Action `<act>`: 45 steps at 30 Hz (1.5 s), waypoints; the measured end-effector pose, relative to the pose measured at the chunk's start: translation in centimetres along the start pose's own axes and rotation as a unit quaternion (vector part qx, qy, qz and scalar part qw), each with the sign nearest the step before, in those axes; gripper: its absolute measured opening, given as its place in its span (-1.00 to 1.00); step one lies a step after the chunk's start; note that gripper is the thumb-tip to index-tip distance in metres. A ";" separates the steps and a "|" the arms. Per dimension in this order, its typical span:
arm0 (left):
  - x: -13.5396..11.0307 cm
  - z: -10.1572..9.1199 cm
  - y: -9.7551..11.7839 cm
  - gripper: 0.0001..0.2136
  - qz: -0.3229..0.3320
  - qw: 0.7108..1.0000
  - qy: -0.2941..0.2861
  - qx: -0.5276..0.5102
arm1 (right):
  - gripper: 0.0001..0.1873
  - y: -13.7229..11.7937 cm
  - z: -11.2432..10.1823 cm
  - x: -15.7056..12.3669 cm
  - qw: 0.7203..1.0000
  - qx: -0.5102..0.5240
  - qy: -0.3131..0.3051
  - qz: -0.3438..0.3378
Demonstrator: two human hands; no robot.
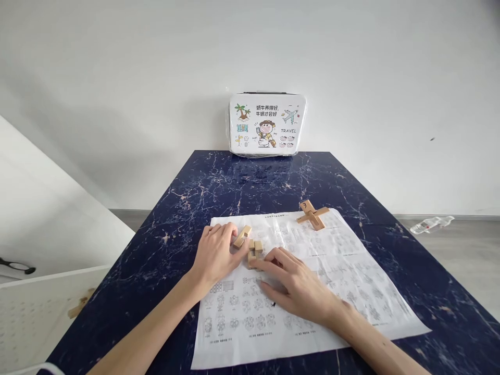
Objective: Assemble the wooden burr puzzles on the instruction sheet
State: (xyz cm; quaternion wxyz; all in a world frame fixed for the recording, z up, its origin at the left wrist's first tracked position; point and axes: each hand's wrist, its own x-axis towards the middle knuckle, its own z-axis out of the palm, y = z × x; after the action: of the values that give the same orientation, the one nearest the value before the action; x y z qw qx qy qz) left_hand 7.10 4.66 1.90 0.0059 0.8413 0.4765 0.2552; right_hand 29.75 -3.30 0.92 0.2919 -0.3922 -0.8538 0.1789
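My left hand pinches a small notched wooden block between thumb and fingers, tilted just above the printed sheet. Beside it, a few more light wooden pieces with square notches sit together on the paper; how they join I cannot tell. The index fingertip of my right hand touches the near edge of these pieces. Its thumb is held apart from them, and the other fingers are curled. Under both hands lies a white sheet printed with rows of small diagrams.
A cross-shaped wooden piece with a dark mark rests on the sheet's far right. At the back of the dark blue marbled table, a white cartoon-printed case leans against the wall. A clear plastic bottle lies beyond the right edge.
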 end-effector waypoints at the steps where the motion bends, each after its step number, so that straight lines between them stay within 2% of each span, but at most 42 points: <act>1: 0.0 0.0 0.0 -0.79 0.007 1.000 0.001 -0.004 | -0.55 0.0 0.0 0.0 1.000 -0.003 -0.001 -0.001; 9: 0.1 -0.2 0.1 -0.76 0.023 0.999 0.025 -0.001 | -0.53 0.4 0.4 0.1 0.999 -0.018 0.031 0.018; 13: 0.1 -0.5 0.3 -0.95 0.041 0.996 0.024 -0.075 | -0.51 0.4 0.3 0.2 0.999 -0.017 0.034 0.031; 17: -0.2 -0.4 0.7 -0.51 0.098 0.981 -0.044 -0.164 | -0.53 0.3 0.2 0.2 0.999 0.023 0.041 0.026; 20: -0.4 -0.4 1.0 -0.30 0.125 0.974 -0.086 -0.168 | -0.63 0.6 0.3 0.2 0.991 0.074 0.087 0.074; 23: -0.4 -0.5 1.3 -0.42 0.150 0.969 -0.128 -0.150 | -0.70 1.0 0.5 0.2 0.982 0.097 0.111 0.118; 27: -0.3 -0.4 1.3 -0.62 0.147 0.967 -0.162 -0.130 | -0.67 1.2 0.5 0.3 0.983 0.098 0.100 0.120; 30: -0.4 0.3 0.5 -0.64 0.111 0.979 -0.129 -0.108 | -0.70 1.1 0.5 0.3 0.985 0.082 0.094 0.115; 33: -0.3 1.0 -0.9 -0.66 0.040 0.996 -0.065 -0.050 | -0.72 1.0 0.3 0.2 0.987 0.069 0.086 0.114; 36: -0.1 1.4 -2.1 -0.68 -0.032 0.999 -0.012 0.008 | -0.75 0.9 0.2 0.2 0.989 0.056 0.082 0.107; 38: -0.1 1.4 -2.5 -0.67 -0.047 0.998 0.013 0.028 | -0.76 0.9 0.1 0.2 0.990 0.049 0.085 0.099; 42: 0.0 0.7 -1.4 -0.64 0.011 0.999 0.050 0.011 | -0.77 0.8 0.0 0.3 0.991 0.044 0.089 0.088; 45: -0.3 0.0 0.6 -0.69 0.090 0.992 0.019 -0.081 | -0.77 0.8 0.0 0.3 0.992 0.044 0.086 0.083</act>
State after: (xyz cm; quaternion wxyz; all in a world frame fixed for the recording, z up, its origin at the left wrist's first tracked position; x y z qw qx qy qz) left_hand 7.47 4.13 1.89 0.0416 0.8726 0.3763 0.3084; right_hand 30.05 -2.58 0.63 0.3653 -0.4621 -0.7816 0.2050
